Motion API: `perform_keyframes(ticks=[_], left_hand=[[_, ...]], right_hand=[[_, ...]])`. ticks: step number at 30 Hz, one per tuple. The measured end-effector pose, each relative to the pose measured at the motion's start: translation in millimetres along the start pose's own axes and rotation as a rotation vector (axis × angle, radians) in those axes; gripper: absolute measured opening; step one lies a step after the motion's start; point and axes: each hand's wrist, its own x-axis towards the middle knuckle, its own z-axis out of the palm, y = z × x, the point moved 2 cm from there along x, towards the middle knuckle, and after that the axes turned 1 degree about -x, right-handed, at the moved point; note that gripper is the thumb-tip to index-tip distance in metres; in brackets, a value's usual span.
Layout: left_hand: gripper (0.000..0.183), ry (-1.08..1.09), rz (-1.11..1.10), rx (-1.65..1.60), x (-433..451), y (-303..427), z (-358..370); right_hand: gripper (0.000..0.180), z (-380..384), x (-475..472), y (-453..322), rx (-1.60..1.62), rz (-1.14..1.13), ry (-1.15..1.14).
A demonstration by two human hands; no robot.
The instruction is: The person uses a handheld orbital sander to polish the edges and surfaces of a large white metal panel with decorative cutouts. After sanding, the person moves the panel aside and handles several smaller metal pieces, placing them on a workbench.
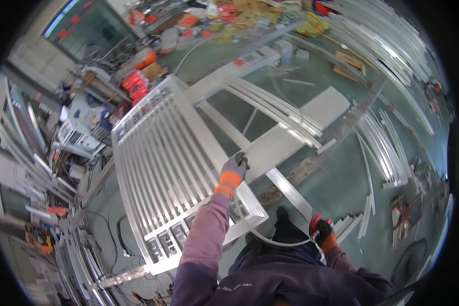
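My left hand (235, 170), in a grey and orange work glove with dark fingertips, is closed on a pale air hose (267, 240) above the edge of a slatted metal gate panel (160, 153). Low at my right side, my right hand (324, 234) grips a red pneumatic power tool (314, 225), probably a sander; its working face cannot be made out. The hose runs from this tool in a loop past my left forearm. Parallel slats fill the panel, with ornamental square cutouts along its near end. A flat metal sheet (267, 157) lies beside it, under the hose.
Long metal bars (271, 109) cross the sheet. A ribbed profile (289, 191) juts out by my feet. More profiles (380, 149) lie on the right floor. Cables (113, 229) trail at left. Boxes and bags (229, 19) crowd the far side.
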Motion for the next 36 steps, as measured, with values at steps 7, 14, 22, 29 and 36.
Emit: perform_keyframes(ticks=[7,14,22,29,36], left_hand=[[0.043,-0.025,-0.359,-0.352,-8.8,-47.9,46.9],[0.03,0.139,-0.252,-0.605,-21.7,-56.8,53.8],[0.06,-0.272,-0.411,0.386,-55.2,-68.9,68.2],[0.058,-0.095,-0.693,0.211,-200.9,-146.0,58.2],[0.057,0.067,-1.202,0.079,-376.9,-216.0,85.6]], right_hand=[[0.015,31.5,68.4,-74.1,-0.044,-0.184,0.349],[0.02,76.1,136.6,-130.7,0.261,0.101,0.336],[0.081,150.1,292.8,-103.6,-1.712,-0.673,-0.16],[0.087,166.8,376.9,-43.0,-1.782,-0.114,-0.087],[0.079,142.1,381.7,-20.5,-1.7,-0.233,-0.106]])
